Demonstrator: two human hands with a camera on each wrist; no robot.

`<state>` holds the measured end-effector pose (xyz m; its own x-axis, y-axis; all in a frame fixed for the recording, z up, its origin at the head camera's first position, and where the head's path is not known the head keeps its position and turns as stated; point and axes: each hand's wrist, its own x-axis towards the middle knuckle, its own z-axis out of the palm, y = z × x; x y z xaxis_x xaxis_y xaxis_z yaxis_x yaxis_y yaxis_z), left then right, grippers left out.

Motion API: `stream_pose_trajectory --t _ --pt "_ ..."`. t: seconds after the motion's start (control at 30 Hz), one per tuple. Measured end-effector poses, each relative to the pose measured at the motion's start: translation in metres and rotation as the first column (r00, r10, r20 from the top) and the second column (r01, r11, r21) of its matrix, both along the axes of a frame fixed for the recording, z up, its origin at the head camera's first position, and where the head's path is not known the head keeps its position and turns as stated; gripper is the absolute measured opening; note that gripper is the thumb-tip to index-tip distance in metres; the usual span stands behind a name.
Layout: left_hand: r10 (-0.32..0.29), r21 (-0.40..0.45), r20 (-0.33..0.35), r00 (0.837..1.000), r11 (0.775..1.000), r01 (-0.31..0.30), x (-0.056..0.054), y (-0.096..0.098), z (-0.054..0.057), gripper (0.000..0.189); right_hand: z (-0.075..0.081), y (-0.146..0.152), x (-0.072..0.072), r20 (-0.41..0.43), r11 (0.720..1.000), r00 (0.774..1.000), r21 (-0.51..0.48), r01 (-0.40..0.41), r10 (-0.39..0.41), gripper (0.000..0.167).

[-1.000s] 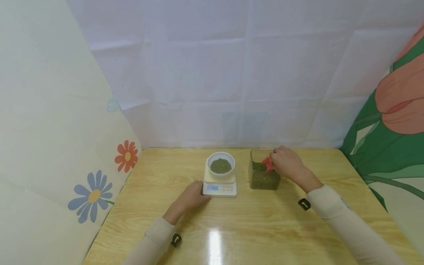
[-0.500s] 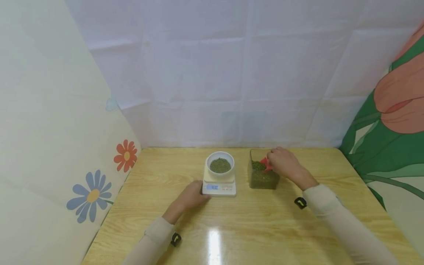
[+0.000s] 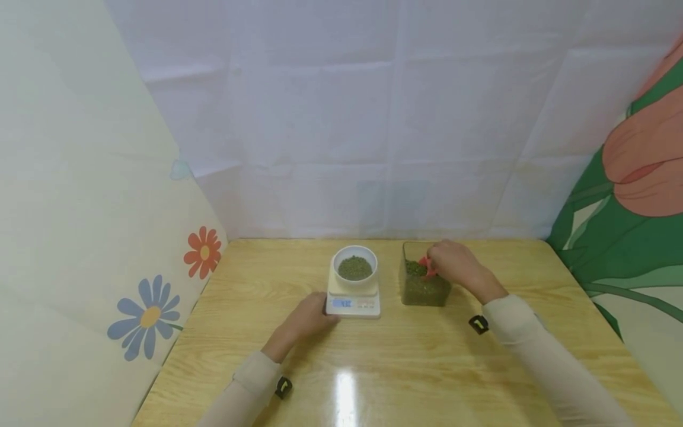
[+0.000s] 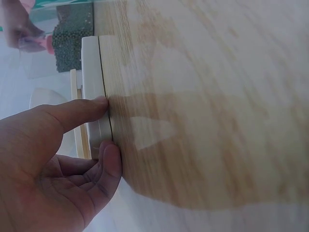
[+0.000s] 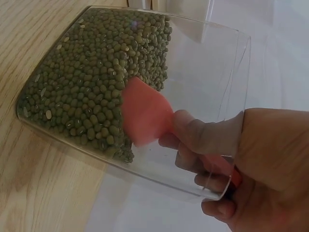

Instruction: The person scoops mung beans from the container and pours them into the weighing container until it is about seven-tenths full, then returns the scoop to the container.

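A white kitchen scale (image 3: 338,288) with a lit display stands on the table, bearing a white bowl (image 3: 356,281) of mung beans (image 3: 354,268). My left hand (image 3: 308,315) holds the scale's near left corner. The left wrist view shows the thumb and curled fingers of that hand (image 4: 53,154) against two sides of the scale (image 4: 91,72). Right of the scale is a clear square container (image 3: 425,295), partly filled with mung beans (image 5: 87,87). Inside it, my right hand (image 3: 458,264) grips a red scoop (image 5: 147,112) by its handle. The scoop's tip is down among the beans.
The wooden table (image 3: 427,362) runs back to a white sheet wall (image 3: 320,118). Flower-printed panels (image 3: 80,207) flank it left and right. The container's clear walls rise above the beans around my right hand.
My right hand has shifted slightly left with the scoop, within the container. The left hand stays at the scale, and the bowl has not moved.
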<state>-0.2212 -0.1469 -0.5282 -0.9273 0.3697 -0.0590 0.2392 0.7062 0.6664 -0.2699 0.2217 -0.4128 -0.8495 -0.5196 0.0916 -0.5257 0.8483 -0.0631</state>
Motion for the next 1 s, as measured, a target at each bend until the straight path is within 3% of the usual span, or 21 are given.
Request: stream_pose_trajectory --t 0.17,0.47,1.0 --pt "-0.004 0.007 -0.005 1.0 1.0 0.004 0.0001 -0.0002 0.0007 0.039 0.0016 -0.0017 -0.0028 0.052 1.0 0.999 -0.008 0.015 -0.014 0.023" --pt "0.0 -0.007 -0.004 1.0 1.0 0.0 -0.0003 0.0003 0.0019 0.038 0.0035 -0.0049 -0.0041 0.021 1.0 1.0 -0.007 0.022 -0.021 0.036" --pt "0.004 -0.011 -0.005 1.0 1.0 -0.004 0.0007 0.0006 0.002 0.038 -0.0009 -0.0038 -0.0033 -0.018 0.999 1.0 0.039 0.025 -0.024 0.026"
